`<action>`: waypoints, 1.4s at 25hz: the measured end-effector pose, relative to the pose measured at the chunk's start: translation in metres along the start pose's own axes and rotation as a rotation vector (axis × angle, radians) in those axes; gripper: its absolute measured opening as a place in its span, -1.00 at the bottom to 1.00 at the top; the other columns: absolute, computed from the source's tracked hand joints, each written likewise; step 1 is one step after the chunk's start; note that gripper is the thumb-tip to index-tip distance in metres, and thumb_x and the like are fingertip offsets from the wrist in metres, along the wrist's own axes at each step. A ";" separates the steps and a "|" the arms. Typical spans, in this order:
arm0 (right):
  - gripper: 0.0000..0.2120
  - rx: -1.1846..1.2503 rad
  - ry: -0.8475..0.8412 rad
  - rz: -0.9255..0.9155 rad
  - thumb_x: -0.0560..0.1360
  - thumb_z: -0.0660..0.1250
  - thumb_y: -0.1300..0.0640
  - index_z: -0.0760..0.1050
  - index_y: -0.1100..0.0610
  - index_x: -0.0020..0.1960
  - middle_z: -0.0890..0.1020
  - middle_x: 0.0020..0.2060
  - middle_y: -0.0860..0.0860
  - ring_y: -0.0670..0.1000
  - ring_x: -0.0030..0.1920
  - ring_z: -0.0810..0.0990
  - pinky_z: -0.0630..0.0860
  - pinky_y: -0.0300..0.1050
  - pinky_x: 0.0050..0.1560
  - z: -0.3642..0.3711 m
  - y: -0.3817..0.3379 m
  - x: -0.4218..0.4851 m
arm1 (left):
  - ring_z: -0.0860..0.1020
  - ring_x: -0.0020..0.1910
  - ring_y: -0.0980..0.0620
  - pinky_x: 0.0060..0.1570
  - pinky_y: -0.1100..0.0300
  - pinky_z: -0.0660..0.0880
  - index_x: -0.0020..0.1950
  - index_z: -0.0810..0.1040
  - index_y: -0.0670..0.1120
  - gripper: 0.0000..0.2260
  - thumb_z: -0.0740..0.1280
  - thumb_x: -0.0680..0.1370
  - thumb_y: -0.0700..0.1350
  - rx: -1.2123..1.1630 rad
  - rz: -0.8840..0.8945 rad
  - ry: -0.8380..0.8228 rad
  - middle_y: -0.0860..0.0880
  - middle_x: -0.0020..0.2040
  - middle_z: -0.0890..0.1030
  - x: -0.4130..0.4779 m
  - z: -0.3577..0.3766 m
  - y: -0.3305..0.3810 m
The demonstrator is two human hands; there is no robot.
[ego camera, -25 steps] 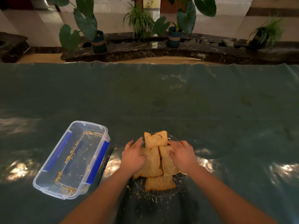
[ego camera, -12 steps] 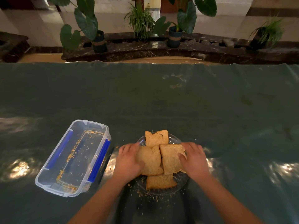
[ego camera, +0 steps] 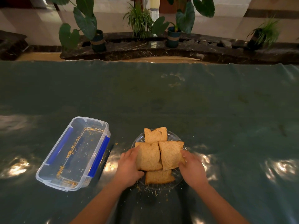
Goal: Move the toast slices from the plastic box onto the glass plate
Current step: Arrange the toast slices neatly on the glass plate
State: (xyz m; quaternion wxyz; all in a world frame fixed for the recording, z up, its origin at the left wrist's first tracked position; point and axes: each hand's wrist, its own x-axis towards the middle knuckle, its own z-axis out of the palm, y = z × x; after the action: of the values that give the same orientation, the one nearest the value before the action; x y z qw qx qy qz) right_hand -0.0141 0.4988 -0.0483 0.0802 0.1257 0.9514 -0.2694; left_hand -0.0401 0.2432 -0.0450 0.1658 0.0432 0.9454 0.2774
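Several toast slices point(ego camera: 153, 155) lie overlapping on the round glass plate point(ego camera: 173, 135) near the table's front. My left hand point(ego camera: 129, 167) rests against the left edge of the left middle slice, fingers curled around it. My right hand point(ego camera: 191, 168) touches the right edge of the right middle slice point(ego camera: 171, 153). The clear plastic box point(ego camera: 74, 152) with blue side clips stands to the left of the plate and holds only crumbs.
A dark green cloth point(ego camera: 178, 102) covers the table. Crumbs lie scattered in front of the plate. Beyond the far table edge a dark stone ledge carries potted plants point(ego camera: 97, 39).
Both hands slid outward off the top of the slices to the plate's left and right sides. The two middle slices now show uncovered.
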 end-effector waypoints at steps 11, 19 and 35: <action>-0.57 -0.048 -0.035 0.036 0.42 0.35 0.19 0.46 0.13 0.29 0.60 0.06 0.12 0.17 0.12 0.54 0.50 0.03 0.12 -0.003 -0.002 -0.005 | 0.23 0.45 -0.06 0.42 0.03 0.26 0.57 0.07 0.02 -0.10 0.52 0.37 -0.07 -0.128 -0.062 0.057 -0.04 0.50 0.25 -0.010 0.011 0.009; -0.58 -0.374 0.024 -0.239 0.35 0.46 -0.06 0.55 -0.01 0.18 0.53 0.11 -0.04 0.04 0.12 0.41 0.46 -0.03 0.16 -0.002 0.001 -0.009 | 0.42 0.33 -0.02 0.30 -0.02 0.46 0.52 0.23 0.04 -0.24 0.43 0.38 -0.24 -0.243 -0.077 0.058 -0.01 0.35 0.45 -0.008 0.008 0.010; -0.83 -0.118 0.128 -0.240 0.38 0.46 0.14 0.61 -0.03 -0.06 0.59 -0.27 -0.22 -0.01 -0.17 0.50 0.52 -0.15 -0.25 0.005 -0.003 -0.039 | 0.47 0.01 0.24 -0.14 0.44 0.33 0.48 0.33 0.01 -0.43 0.42 0.50 -0.18 -0.495 -0.241 0.211 0.15 0.11 0.50 -0.024 0.008 0.004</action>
State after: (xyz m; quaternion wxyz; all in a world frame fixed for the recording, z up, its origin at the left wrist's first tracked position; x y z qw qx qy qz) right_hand 0.0228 0.4854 -0.0425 -0.0060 0.0229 0.9770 -0.2119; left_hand -0.0153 0.2460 -0.0422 0.1040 -0.1402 0.8593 0.4808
